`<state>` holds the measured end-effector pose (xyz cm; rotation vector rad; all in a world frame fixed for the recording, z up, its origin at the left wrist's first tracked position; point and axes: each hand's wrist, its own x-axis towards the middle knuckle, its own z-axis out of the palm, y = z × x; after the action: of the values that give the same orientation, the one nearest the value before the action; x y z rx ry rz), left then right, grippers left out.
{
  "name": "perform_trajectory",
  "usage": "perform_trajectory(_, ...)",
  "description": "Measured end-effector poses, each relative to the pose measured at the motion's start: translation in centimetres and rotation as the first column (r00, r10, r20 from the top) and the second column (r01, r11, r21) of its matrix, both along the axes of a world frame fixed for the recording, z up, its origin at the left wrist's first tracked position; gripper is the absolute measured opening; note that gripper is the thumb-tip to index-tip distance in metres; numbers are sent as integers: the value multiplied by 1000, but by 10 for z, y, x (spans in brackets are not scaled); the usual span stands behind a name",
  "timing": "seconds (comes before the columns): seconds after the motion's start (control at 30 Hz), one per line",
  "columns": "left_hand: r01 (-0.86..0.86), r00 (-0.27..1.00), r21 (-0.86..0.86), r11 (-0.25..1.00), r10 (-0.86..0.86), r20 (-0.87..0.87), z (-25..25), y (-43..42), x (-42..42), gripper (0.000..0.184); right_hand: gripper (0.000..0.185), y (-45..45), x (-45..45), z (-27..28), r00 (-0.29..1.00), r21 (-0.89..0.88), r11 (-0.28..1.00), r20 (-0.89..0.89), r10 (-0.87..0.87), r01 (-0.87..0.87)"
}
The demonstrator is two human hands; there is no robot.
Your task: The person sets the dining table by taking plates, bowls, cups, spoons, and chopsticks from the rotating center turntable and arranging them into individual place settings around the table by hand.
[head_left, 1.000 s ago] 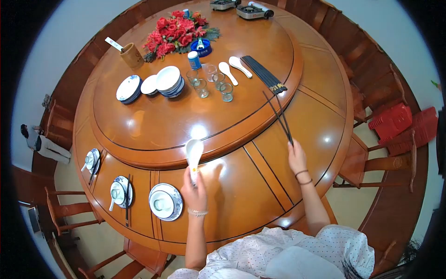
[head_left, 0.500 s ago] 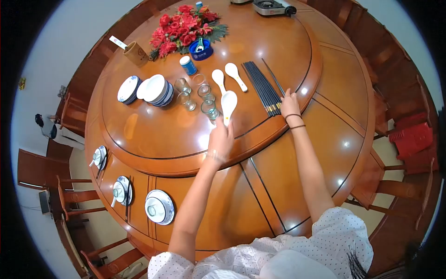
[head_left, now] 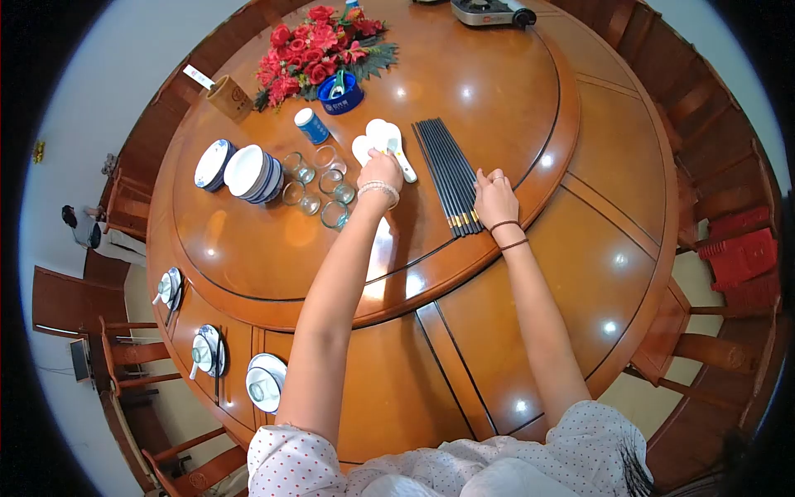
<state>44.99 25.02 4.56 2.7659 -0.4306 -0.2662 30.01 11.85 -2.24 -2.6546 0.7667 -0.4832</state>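
Note:
My left hand (head_left: 381, 171) reaches in over a close group of white spoons (head_left: 377, 130), its fingers closed on one of them. The fingers partly cover the spoons. A spoon handle (head_left: 408, 171) points toward me beside the hand. My right hand (head_left: 496, 202) is closed at the right edge of a row of black chopsticks (head_left: 447, 170) with gold ends, its fingertips on the outermost chopstick. Several glass cups (head_left: 335, 214) stand left of my left hand. Farther left are stacked white bowls (head_left: 246, 172) and a stack of blue-rimmed plates (head_left: 213, 164).
A blue-and-white canister (head_left: 311, 126), a blue ashtray (head_left: 341, 101), red flowers (head_left: 306, 51) and a bamboo holder (head_left: 229, 98) stand farther back on the raised turntable (head_left: 497, 99). A portable stove (head_left: 489, 12) is at the far edge. Place settings (head_left: 265, 383) line the lower left.
My left hand has moved forward and brought its spoon up against the others. The stray chopstick at my right hand now lies alongside the row. The view has shifted slightly.

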Motion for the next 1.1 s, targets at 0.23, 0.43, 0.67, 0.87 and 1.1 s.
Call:
perform_trajectory(0.23, -84, 996, -24, 996, 83, -23, -13, -16, 9, 39, 24, 1, -9, -9, 970, 160, 986, 242, -4, -36)
perform_trajectory(0.43, -92, 996, 5, 996, 92, -18, -27, -23, 6, 40, 21, 6, -13, -13, 908, 308, 950, 411, -83, -53)
perform_trajectory(0.67, -116, 991, 41, 992, 118, -55, -44, -24, 15, 51, 20, 13, -15, -12, 905, 291, 955, 418, -74, -56)
perform_trajectory(0.87, -114, 971, 12, 993, 114, -208, -57, -23, 35, 60, 20, 16, -16, -12, 902, 277, 959, 426, -69, -57)
perform_trajectory(1.1, -46, 974, 56, 997, 57, -218, -63, -16, 45, 59, 19, 16, -16, -13, 889, 226, 972, 455, -51, -59)
